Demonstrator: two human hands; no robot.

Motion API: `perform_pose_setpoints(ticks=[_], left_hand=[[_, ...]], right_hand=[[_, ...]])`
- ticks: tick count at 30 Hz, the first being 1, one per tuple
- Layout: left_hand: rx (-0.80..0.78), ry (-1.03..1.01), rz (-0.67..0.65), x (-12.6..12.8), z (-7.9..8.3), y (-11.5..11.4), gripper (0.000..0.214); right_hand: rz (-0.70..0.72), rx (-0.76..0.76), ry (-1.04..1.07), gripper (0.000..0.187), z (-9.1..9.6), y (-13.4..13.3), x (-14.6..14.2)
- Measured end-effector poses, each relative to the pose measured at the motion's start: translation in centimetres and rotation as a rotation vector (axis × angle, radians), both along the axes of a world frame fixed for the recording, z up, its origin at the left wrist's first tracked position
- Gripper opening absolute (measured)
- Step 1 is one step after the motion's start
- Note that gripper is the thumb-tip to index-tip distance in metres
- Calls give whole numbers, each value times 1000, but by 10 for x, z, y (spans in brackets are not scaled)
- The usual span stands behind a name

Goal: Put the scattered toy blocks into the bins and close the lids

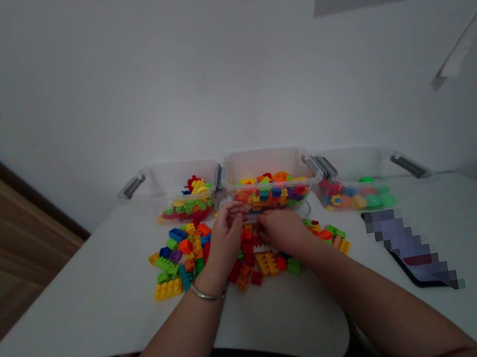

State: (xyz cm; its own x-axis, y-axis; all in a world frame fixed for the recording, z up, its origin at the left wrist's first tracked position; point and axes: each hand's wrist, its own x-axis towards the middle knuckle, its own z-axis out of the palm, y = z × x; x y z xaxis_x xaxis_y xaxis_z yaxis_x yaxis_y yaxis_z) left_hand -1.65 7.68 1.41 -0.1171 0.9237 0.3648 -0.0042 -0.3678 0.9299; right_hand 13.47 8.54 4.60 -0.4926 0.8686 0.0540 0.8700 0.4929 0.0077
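Loose toy building bricks [169,288] in many colours lie in a heap on the white table, just under and around my hands. My left hand [227,231], a bangle at its wrist, is over the heap by the front of the middle box. Its fingers are curled in towards the thumb; whatever is between them is too small to make out. My right hand [283,230] is low over the bricks, palm down. Its fingers are bent together and their tips are mostly hidden, so anything they grip does not show. The two hands are close but apart.
Behind the heap, a clear middle box [269,155] holds many bricks. A left box [178,170] contains flower-like and other coloured pieces, a right box [353,157] rounder pieces. A phone [406,248] lies at right on the table [83,312]. The wall stands close behind.
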Motion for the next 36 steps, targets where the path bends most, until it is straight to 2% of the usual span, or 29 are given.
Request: perform_pose_setpoints(ticks=[8, 13, 16, 18, 21, 24, 28, 33, 36], left_hand=[[-6, 1, -7, 1, 2, -1, 16], [-23, 100, 66, -3, 2, -2, 17], [-21, 184, 134, -5, 1, -1, 19], [-22, 152, 93, -5, 0, 1, 19], [-63, 11, -51, -2, 1, 1, 21], [-138, -138, -163, 0, 3, 0, 24], [-172, -240, -185, 0, 5, -2, 25], [-130, -161, -114, -1, 5, -1, 21], [-107, -131, -106, -1, 7, -3, 20]], right_hand=[[47, 27, 27, 22, -8, 3, 2], [59, 53, 98, 20, 4, 0, 5], [60, 87, 253, 24, 13, -1, 8], [115, 114, 413, 24, 16, 1, 10], [277, 152, 634, 22, 17, 4, 11], [376, 139, 740, 24, 17, 5, 11], [360, 42, 804, 23, 19, 1, 9], [281, -81, 916, 16, 16, -1, 6], [279, -61, 945, 16, 18, -2, 7]])
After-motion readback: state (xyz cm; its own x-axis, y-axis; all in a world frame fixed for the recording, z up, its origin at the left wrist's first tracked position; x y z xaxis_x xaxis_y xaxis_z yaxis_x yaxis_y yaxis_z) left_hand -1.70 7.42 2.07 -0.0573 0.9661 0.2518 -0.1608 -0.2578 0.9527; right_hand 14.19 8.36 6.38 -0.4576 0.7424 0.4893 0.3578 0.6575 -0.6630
